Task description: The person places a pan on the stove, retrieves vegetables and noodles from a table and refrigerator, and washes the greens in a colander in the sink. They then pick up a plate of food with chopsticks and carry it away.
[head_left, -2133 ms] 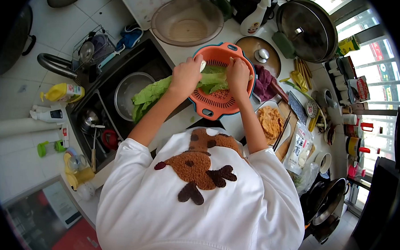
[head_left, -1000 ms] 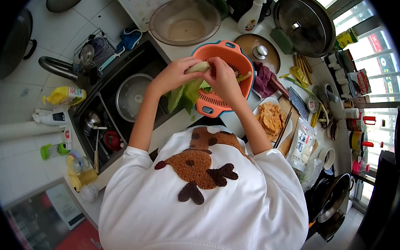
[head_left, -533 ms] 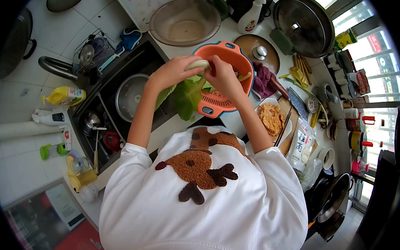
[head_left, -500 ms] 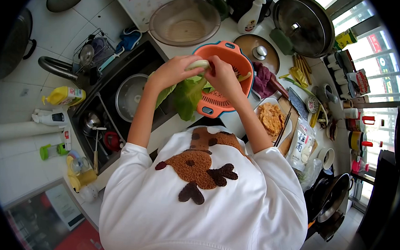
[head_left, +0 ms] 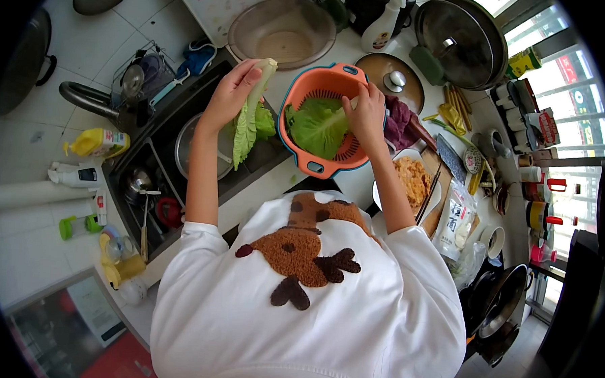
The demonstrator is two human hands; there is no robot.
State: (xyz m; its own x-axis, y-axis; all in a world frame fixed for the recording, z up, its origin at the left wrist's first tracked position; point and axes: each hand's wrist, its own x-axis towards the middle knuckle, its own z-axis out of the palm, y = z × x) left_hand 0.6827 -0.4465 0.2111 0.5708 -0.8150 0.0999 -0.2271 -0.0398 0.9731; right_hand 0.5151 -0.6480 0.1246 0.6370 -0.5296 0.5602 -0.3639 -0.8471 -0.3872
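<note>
My left hand (head_left: 234, 95) is wrapped round the pale stem of a leafy green vegetable (head_left: 245, 136), whose leaves hang over the sink edge. Its pale stem end points up beside my thumb. At the right side of the orange colander (head_left: 283, 146), my right hand (head_left: 366, 115) pinches the pale base of a broad green leaf (head_left: 318, 128). That leaf spreads across the inside of the colander.
Left lies the dark sink (head_left: 157, 141) with a metal bowl (head_left: 186, 147). Behind the colander are a translucent basin (head_left: 282, 36) and a brown lid (head_left: 411, 86). To the right are a plate of orange-brown food (head_left: 413, 180), chopsticks and a plastic packet (head_left: 455, 219).
My hands have moved apart, the left to the left with the leafy vegetable, the right to the right with a single leaf. That leaf now lies spread inside the colander.
</note>
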